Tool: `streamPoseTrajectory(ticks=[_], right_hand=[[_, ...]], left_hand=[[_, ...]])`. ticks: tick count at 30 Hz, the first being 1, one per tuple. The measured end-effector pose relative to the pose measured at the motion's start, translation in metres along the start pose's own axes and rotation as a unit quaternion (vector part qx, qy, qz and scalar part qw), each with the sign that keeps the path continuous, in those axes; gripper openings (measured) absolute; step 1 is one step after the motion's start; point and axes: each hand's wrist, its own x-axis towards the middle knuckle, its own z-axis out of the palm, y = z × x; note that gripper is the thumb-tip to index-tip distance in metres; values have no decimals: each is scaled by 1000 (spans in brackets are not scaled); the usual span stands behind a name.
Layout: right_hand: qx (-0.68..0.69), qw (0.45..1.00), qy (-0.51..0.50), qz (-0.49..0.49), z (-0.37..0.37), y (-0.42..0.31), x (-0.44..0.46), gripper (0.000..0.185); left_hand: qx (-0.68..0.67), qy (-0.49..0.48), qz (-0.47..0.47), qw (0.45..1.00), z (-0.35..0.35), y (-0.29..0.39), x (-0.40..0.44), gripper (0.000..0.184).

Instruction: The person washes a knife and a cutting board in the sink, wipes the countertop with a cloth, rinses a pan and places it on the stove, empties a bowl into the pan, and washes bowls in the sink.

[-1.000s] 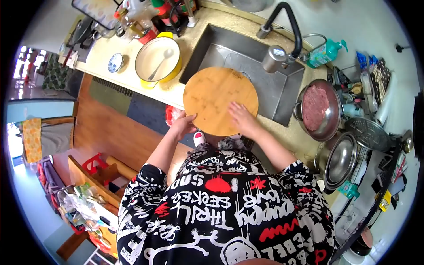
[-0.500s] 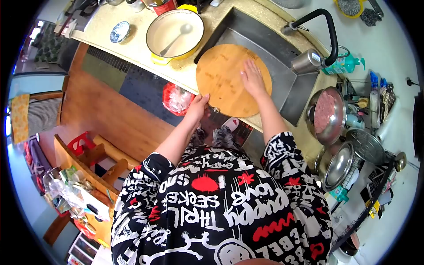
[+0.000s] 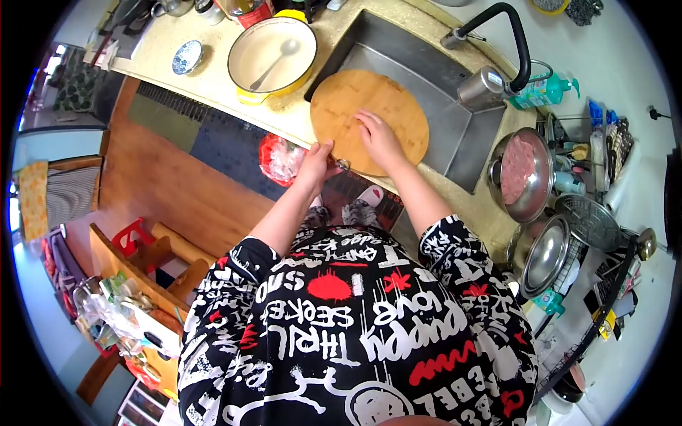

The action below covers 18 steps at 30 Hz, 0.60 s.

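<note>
A round wooden cutting board (image 3: 401,117) rests over the front of the sink, its left part reaching over the counter edge. My left hand (image 3: 314,165) grips the board's near-left rim, thumb on top and the other fingers mostly hidden; a small metal ring (image 3: 343,165) sits at the rim beside it. On the board's face, near its middle, lies my right hand (image 3: 380,142), palm down with fingers stretched out and nothing in it.
A yellow enamel pot (image 3: 249,53) with a spoon and a small patterned bowl (image 3: 187,57) stand left of the sink (image 3: 455,142). Above the basin arches a black faucet (image 3: 522,35). To the right, a steel bowl (image 3: 543,170) holds minced meat. A red bin (image 3: 270,160) stands below.
My right hand has slid left and toward me across the board, from its right side to about the middle. The left hand keeps its hold on the rim. The view has shifted slightly.
</note>
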Motion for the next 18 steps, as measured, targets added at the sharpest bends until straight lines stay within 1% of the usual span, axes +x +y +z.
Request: streamPoseTrajectory(ticks=[3, 6, 7, 9, 12, 13, 15, 17, 18], right_hand=[[-44, 998, 25, -35, 3, 2, -5, 31], [-85, 993, 45, -70, 5, -3, -6, 33], [-128, 987, 27, -95, 6, -8, -8, 34], [-217, 965, -9, -146, 5, -20, -12, 38], [-198, 948, -89, -233, -1, -19, -2, 44], [-249, 948, -115, -164, -4, -6, 12, 45], [-345, 923, -168, -23, -15, 37, 47, 49], [-286, 957, -26, -41, -32, 73, 39, 50], [-253, 965, 50, -45, -34, 81, 37, 50]], left_hand=[[-6, 9, -9, 1000, 1, -5, 0, 23], [54, -19, -6, 998, 15, -1, -14, 29], [55, -15, -1, 998, 10, -13, -4, 35], [69, -20, 29, 997, 5, -21, 4, 33], [99, -33, 59, 993, -7, -30, 16, 32], [103, -43, 60, 992, -11, -33, 19, 32], [110, -53, 60, 991, -11, -35, 18, 33], [124, -48, 63, 989, -9, -26, 8, 34], [127, -47, 66, 989, -10, -23, 6, 35]])
